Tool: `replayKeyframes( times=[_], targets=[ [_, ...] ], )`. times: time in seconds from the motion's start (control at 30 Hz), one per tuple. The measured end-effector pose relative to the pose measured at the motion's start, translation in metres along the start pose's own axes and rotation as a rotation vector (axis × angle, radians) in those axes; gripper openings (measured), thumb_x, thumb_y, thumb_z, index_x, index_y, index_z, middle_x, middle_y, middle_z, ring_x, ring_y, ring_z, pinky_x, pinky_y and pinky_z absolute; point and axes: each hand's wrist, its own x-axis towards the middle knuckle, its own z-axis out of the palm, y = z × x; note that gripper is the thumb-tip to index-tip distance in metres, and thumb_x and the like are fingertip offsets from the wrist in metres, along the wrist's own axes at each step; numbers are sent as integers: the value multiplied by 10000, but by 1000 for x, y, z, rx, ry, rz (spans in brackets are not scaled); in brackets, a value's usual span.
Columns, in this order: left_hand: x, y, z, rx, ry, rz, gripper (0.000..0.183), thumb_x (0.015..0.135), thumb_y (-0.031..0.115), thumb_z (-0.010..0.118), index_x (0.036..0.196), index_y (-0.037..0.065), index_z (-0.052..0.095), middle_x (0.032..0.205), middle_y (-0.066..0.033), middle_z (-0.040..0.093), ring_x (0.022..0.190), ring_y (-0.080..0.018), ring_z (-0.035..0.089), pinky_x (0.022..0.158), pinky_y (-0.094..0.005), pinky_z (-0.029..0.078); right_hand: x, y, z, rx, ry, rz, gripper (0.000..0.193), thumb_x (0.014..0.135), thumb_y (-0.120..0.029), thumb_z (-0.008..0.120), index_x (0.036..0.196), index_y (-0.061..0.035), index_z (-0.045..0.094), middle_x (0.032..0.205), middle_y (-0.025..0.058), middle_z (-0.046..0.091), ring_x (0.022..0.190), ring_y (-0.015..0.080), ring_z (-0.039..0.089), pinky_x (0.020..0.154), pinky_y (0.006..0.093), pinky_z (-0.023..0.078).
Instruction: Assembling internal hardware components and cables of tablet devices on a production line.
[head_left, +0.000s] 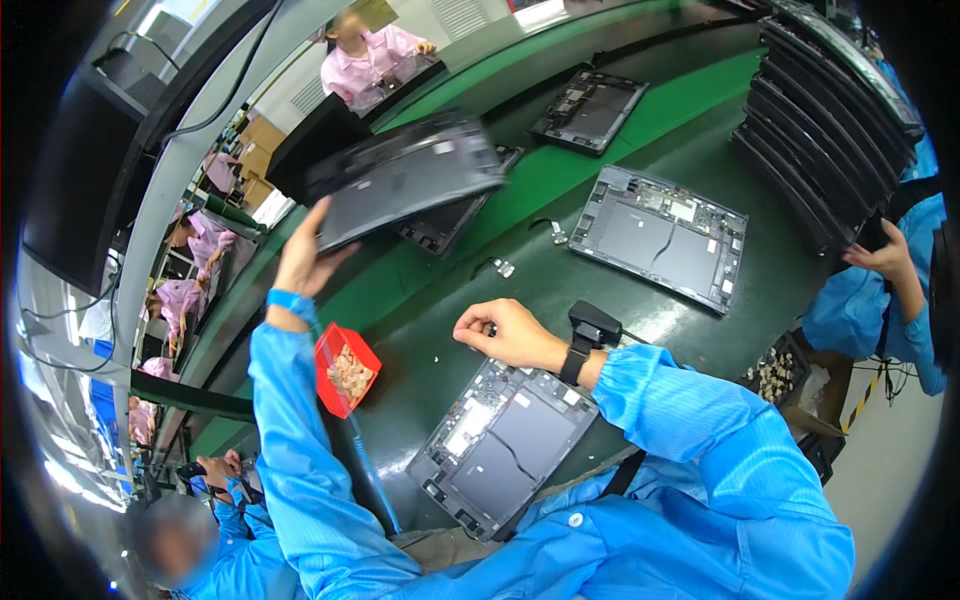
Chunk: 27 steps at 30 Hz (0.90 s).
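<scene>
My left hand [303,252], with a blue band at the wrist, grips the near left edge of a dark laptop base [415,180]. That base is raised and tilted at the far left, slightly smeared by motion. My right hand [510,333] is closed, its fingers curled in; what they hold, if anything, is hidden. It hovers just beyond an opened laptop base [515,450] lying close to my body, with its battery and circuit board bare. A black box-shaped device [593,326] is strapped to my right wrist. Left of my right hand stands a red bin [335,395] of small pale parts.
Another opened laptop base [655,240] lies right of centre. One more base [590,110] rests on the green belt [690,105]; another [448,222] is partly covered by the raised one. Small cable pieces [495,268] lie mid-table. A co-worker's hand [888,252] touches a tall black stack [825,130].
</scene>
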Motion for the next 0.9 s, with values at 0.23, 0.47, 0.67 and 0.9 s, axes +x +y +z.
replayKeyframes(
  times=[0.23, 0.47, 0.67, 0.9],
  targets=[
    [-8, -56, 226, 74, -688, -113, 510, 1015, 423, 631, 1321, 16, 623, 1248, -128, 684, 1073, -253, 686, 859, -484, 601, 1, 16, 12, 25, -65, -58, 216, 919, -232, 728, 968, -24, 756, 772, 98, 736, 693, 209, 694, 680, 370, 545],
    [48, -105, 278, 490, -392, 326, 448, 904, 259, 779, 1217, -37, 654, 1066, -154, 744, 943, -205, 714, 815, -336, 586, -1, 51, 17, -211, 197, -405, 416, 896, -267, 733, 1213, -6, 665, 1225, 222, 686, 1159, 394, 643, 995, 460, 503],
    [78, -81, 144, 1382, 222, 420, 935, 751, 602, 801, 1412, 2, 523, 1275, -267, 661, 1187, -426, 641, 1005, -473, 525, -1, 1, 0, -26, 0, -10, 186, 900, -229, 735, 944, -52, 771, 727, 63, 727, 654, 161, 692, 632, 318, 531],
    [104, -106, 39, 1068, 51, 14, 1421, 565, 762, 869, 1509, -142, 309, 1429, -301, 561, 1326, -364, 575, 1131, -390, 441, -3, -1, 0, -15, 21, -25, 170, 903, -239, 722, 942, -77, 759, 798, 77, 755, 739, 231, 734, 671, 362, 556]
  ],
)
